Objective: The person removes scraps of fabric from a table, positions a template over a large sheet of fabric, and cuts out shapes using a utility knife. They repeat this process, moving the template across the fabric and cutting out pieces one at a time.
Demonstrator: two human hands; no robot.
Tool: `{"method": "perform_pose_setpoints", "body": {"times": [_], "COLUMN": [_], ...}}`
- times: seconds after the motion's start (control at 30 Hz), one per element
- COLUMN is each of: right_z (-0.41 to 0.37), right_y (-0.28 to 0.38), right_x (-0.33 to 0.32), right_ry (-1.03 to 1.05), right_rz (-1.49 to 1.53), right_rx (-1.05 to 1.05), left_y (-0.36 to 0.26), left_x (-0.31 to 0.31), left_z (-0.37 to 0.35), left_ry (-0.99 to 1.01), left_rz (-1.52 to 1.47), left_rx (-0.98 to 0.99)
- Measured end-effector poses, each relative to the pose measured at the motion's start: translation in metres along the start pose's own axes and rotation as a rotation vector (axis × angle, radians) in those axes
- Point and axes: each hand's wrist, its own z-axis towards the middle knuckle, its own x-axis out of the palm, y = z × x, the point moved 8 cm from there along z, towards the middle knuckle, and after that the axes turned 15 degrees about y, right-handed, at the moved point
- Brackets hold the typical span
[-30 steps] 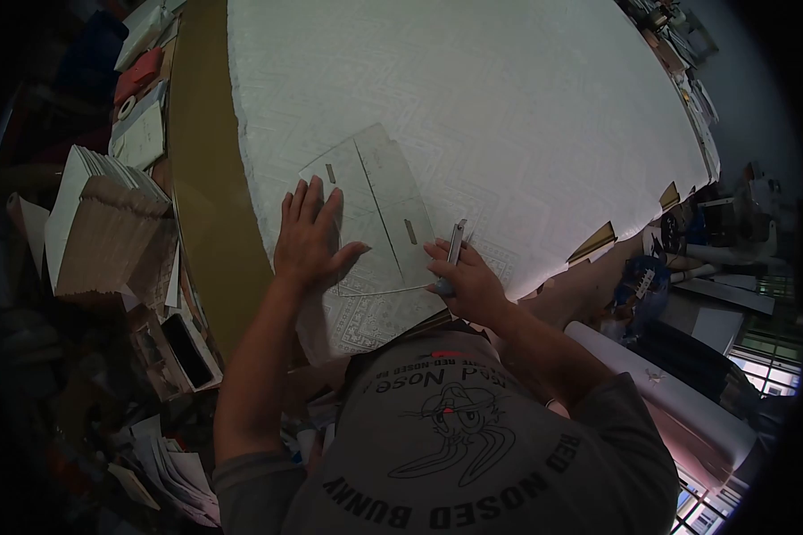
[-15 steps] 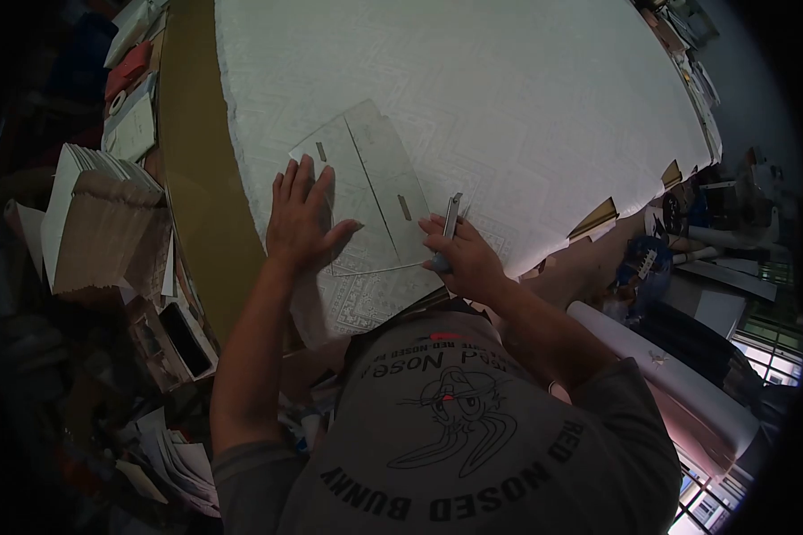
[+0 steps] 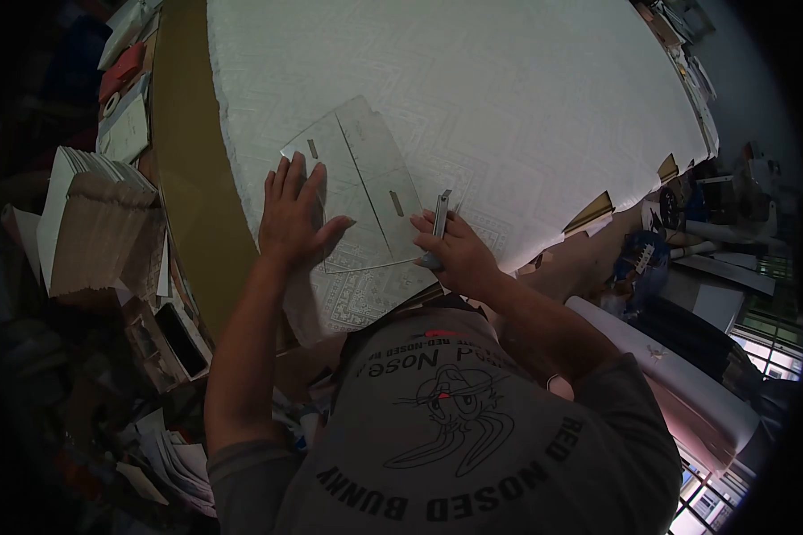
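Observation:
A clear template with a dark line down it and two small slots lies on white patterned sheet material. My left hand rests flat on the template's left side, fingers stretched and thumb spread toward the dark line. At its lower right edge, my right hand is closed round a utility knife. The knife's blade end points away from me, close over the sheet beside the template. Its grip end is partly hidden in my palm.
A brown board strip runs along the sheet's left side. Stacked folded paper stands further left, above an open box. Large rolls lean at the right. Brown pieces stick out at the sheet's right edge.
The whole view has shifted slightly, so everything sits a little further left. Both hands keep their places against the template, and the knife stays in my right hand.

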Motion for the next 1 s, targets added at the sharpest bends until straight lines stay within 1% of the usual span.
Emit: {"method": "perform_pose_setpoints", "body": {"times": [0.2,0.53,1.0], "right_z": [-0.0006,0.0006,0.0005], "right_y": [-0.0013,-0.0018,-0.0022], "right_x": [0.0012,0.0012,-0.002], "right_ry": [-0.003,0.011,-0.021], "right_rz": [0.042,0.028,0.062], "right_rx": [0.008,0.024,0.035], "left_y": [0.0002,0.0017,0.0026], "left_x": [-0.0008,-0.0016,-0.0003], "left_z": [-0.0003,0.0001,-0.0005], "left_ry": [0.016,0.04,0.0], "left_rz": [-0.015,-0.028,-0.024], "left_rx": [-0.015,-0.031,0.002]}}
